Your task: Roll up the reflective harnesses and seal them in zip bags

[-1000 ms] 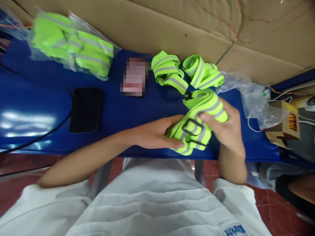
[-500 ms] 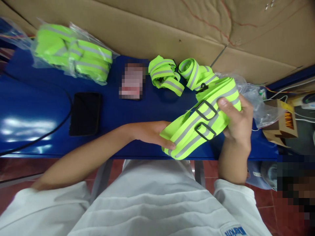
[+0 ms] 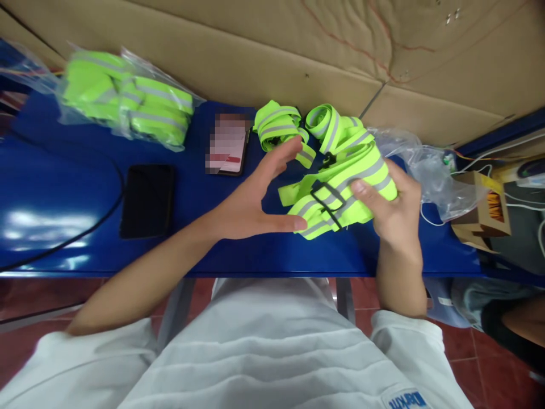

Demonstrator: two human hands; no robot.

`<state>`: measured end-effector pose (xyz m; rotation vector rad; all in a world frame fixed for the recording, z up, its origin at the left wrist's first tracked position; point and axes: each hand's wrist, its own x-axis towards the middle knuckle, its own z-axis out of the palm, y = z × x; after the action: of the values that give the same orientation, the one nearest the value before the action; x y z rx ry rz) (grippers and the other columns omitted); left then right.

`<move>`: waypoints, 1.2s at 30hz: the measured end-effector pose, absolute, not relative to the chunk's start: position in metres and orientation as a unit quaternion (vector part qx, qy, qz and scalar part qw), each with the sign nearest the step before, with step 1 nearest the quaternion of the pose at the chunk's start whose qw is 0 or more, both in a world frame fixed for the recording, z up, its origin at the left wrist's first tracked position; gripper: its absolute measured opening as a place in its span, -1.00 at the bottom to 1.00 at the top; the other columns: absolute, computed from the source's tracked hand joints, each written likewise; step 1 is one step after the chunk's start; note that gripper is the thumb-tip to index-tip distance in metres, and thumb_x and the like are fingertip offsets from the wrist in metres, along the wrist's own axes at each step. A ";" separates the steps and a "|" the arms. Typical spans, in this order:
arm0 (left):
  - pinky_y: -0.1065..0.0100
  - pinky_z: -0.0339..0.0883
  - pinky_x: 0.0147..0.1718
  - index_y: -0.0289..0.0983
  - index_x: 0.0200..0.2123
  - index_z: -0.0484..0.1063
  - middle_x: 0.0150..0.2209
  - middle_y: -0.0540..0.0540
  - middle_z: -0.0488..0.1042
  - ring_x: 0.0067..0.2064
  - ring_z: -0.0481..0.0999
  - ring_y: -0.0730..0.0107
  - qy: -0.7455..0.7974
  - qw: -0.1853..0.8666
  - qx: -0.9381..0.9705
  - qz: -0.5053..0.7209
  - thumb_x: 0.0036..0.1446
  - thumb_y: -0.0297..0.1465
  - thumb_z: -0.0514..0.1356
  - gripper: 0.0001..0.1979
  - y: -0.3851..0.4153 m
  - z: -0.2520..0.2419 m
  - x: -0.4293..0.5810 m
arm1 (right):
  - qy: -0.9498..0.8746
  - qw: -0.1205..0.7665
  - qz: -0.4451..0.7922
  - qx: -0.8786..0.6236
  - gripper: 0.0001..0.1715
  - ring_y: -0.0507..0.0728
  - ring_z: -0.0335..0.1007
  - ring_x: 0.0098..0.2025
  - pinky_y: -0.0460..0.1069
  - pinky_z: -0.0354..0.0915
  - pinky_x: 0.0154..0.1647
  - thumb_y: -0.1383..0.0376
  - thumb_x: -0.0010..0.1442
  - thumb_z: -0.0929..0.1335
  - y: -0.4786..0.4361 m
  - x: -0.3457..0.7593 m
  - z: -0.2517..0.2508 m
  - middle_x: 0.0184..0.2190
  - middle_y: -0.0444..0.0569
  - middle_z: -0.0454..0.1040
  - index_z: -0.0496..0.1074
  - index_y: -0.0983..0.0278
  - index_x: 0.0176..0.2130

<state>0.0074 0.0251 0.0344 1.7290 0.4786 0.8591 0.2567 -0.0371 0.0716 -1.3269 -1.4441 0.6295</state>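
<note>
My right hand (image 3: 394, 213) grips a folded neon-yellow reflective strap (image 3: 340, 190) with grey stripes and two black buckles, thumb pressed on top. My left hand (image 3: 251, 201) is spread open just left of the strap, its thumb tip touching the strap's lower end and its fingers stretched toward the far side. Two rolled straps of the same kind, one at the left (image 3: 276, 125) and one at the right (image 3: 334, 125), lie on the blue table (image 3: 85, 204) just beyond my hands.
A clear bag of folded neon straps (image 3: 128, 105) lies at the far left. A black phone (image 3: 147, 199) and a second phone (image 3: 227, 145) lie on the table. An empty clear plastic bag (image 3: 426, 165) and a small cardboard box (image 3: 483, 207) sit at the right. Cardboard lines the back.
The strap was stretched out between both hands, then bunched back toward the table. My left hand let go of its lower end and opened, fingers spreading upward.
</note>
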 end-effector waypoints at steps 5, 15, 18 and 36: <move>0.01 0.30 0.33 -0.11 0.34 0.30 0.28 -0.12 0.42 0.34 0.39 -0.06 0.235 0.653 0.643 0.323 -0.07 -0.17 0.56 -0.07 0.020 0.063 0.017 | -0.726 0.380 0.222 -0.528 -0.41 0.29 0.55 0.11 0.22 0.45 0.23 0.06 0.18 0.56 -0.050 0.234 0.100 0.14 -0.10 0.58 0.53 0.01 0.18; 0.21 0.55 -0.03 -0.29 -0.05 0.57 -0.09 -0.13 0.65 -0.06 0.64 0.19 0.260 0.814 0.473 0.212 -0.13 -0.29 0.58 -0.44 -0.004 0.030 0.038 | -0.688 0.405 0.240 -0.552 -0.49 0.30 0.58 0.07 0.21 0.50 0.15 0.07 0.21 0.53 -0.035 0.222 0.092 0.04 -0.11 0.63 0.57 0.06 0.14; 0.29 0.55 -0.12 -0.31 -0.11 0.58 -0.17 -0.10 0.65 -0.14 0.63 0.27 0.222 0.814 0.504 0.183 -0.04 -0.31 0.54 -0.57 -0.002 0.031 0.033 | -0.665 0.419 0.298 -0.541 -0.57 0.25 0.62 -0.03 0.14 0.54 0.04 0.09 0.20 0.54 -0.033 0.225 0.092 -0.05 -0.14 0.66 0.61 0.08 0.06; 0.19 0.56 -0.03 -0.34 0.01 0.53 -0.06 -0.19 0.64 -0.06 0.64 0.16 0.215 0.821 0.507 0.149 0.01 -0.26 0.51 -0.48 -0.002 0.007 0.023 | -0.539 0.433 0.474 -0.546 -0.55 0.23 0.64 -0.16 0.07 0.57 -0.17 -0.04 0.17 0.54 -0.023 0.237 0.071 -0.20 -0.10 0.67 0.64 0.18 -0.07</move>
<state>0.0233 -0.0020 0.0070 1.0785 0.4584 0.3168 0.2366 -0.0232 0.0707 -1.3602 -1.3426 1.1804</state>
